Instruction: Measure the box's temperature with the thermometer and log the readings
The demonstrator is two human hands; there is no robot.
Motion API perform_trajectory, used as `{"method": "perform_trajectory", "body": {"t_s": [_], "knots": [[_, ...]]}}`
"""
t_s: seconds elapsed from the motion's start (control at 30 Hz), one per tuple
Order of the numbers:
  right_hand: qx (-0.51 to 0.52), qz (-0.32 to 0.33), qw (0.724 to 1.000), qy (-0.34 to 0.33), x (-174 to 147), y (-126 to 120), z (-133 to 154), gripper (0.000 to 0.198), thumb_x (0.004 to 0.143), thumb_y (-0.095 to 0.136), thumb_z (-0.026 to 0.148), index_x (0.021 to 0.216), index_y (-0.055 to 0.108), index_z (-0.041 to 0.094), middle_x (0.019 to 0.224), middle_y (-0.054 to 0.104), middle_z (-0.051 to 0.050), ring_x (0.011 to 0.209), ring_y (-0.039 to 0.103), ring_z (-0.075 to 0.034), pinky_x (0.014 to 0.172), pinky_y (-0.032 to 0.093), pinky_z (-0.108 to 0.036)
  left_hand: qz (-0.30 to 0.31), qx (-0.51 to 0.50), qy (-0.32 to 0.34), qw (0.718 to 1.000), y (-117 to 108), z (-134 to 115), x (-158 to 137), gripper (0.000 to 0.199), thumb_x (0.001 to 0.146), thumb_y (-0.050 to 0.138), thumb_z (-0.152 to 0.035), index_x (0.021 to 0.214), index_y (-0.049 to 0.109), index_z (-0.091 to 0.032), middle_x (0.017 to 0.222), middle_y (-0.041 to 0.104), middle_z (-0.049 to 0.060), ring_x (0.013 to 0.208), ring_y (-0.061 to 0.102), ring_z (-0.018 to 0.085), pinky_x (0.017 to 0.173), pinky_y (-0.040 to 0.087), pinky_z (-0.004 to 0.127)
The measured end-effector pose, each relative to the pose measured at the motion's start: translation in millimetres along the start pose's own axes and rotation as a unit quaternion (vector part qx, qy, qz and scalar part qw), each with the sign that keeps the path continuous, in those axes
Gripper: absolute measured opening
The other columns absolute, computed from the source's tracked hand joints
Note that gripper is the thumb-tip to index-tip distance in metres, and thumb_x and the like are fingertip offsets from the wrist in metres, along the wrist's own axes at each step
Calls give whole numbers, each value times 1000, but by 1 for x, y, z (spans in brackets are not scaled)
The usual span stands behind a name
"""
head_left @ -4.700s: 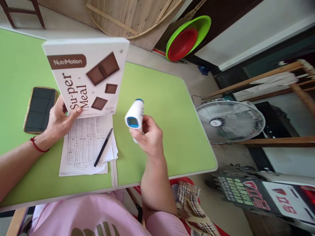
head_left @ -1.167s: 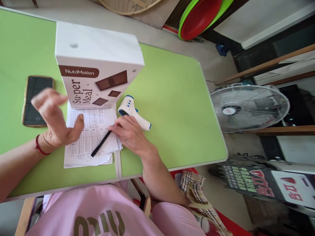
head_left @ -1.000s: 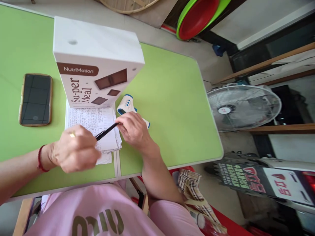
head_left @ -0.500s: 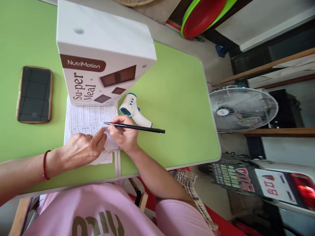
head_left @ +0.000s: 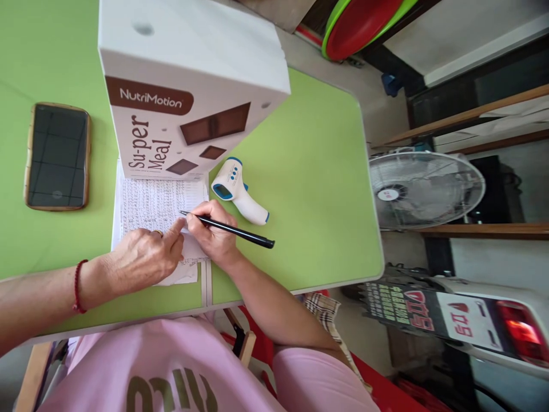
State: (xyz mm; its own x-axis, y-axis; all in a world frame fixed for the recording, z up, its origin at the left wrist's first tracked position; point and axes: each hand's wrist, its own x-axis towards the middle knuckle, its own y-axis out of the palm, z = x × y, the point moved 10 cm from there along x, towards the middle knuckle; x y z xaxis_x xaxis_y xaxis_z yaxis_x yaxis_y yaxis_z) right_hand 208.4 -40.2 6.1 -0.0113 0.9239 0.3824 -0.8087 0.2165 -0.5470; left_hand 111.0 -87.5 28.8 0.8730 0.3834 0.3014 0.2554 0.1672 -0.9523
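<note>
A black pen (head_left: 240, 231) is pinched in my right hand (head_left: 213, 232), its tip at the handwritten paper (head_left: 148, 197). My left hand (head_left: 143, 254) rests on the same paper with nothing in it; its index finger stretches out close to the pen tip and the other fingers bend loosely. Dense rows of writing cover the sheet, and my hands hide its lower part. A white NutriMotion box (head_left: 171, 123) stands upright at the paper's far edge. Just beyond my right hand lies a white and blue infrared thermometer (head_left: 240, 191).
A phone in a tan case (head_left: 58, 157) lies at the left on the green table (head_left: 309, 189). Off the table's right end are a fan (head_left: 424, 191) and a white vehicle (head_left: 480, 320) with a red light. Red and green basins (head_left: 360, 26) appear at the top.
The pen's back end has swung down and toward the left while its tip stays near the same spot. The view has shifted slightly, and my left hand keeps its place on the paper.
</note>
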Motion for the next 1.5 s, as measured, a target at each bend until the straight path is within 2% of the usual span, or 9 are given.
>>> {"method": "perform_trajectory", "body": {"t_s": [0.5, 0.73, 0.87, 1.13, 1.5], "knots": [[11, 13, 1000, 5, -1, 2, -1, 13, 87, 58, 25, 75, 52, 23, 60, 57, 7, 52, 51, -9, 52, 45, -24, 15, 9, 7, 1000, 3, -1, -1, 18, 87, 49, -9, 89, 68, -9, 119, 69, 19, 38, 54, 13, 31, 40, 28], [12, 1, 1000, 9, 0, 0, -2, 15, 87, 56, 26, 73, 50, 23, 59, 55, 7, 50, 49, -9, 49, 42, -24, -1, 15, 7, 1000, 0, 0, 0, 22, 90, 42, -8, 87, 64, -9, 115, 70, 19, 39, 52, 12, 32, 40, 28], [9, -11, 1000, 2, 0, -1, -1, 15, 87, 56, 24, 74, 49, 23, 59, 55, 7, 50, 48, -8, 49, 42, -23, -8, 11, 6, 1000, -3, 1, 1, 22, 90, 43, -8, 87, 65, -9, 112, 71, 18, 37, 51, 12, 31, 39, 28], [22, 14, 1000, 11, -1, 3, -3, 14, 87, 57, 25, 75, 49, 23, 61, 55, 7, 52, 48, -9, 51, 42, -24, -14, 8, 6, 1000, -4, 1, 1, 22, 90, 43, -7, 86, 64, -9, 111, 71, 17, 38, 52, 12, 32, 39, 29], [13, -5, 1000, -4, 0, -1, -2, 15, 87, 56, 24, 75, 48, 24, 61, 55, 7, 51, 49, -9, 50, 42, -23, -17, 5, 5, 1000, -3, 2, 1, 21, 89, 44, -8, 86, 65, -9, 112, 71, 17, 39, 54, 14, 32, 40, 30]]}}
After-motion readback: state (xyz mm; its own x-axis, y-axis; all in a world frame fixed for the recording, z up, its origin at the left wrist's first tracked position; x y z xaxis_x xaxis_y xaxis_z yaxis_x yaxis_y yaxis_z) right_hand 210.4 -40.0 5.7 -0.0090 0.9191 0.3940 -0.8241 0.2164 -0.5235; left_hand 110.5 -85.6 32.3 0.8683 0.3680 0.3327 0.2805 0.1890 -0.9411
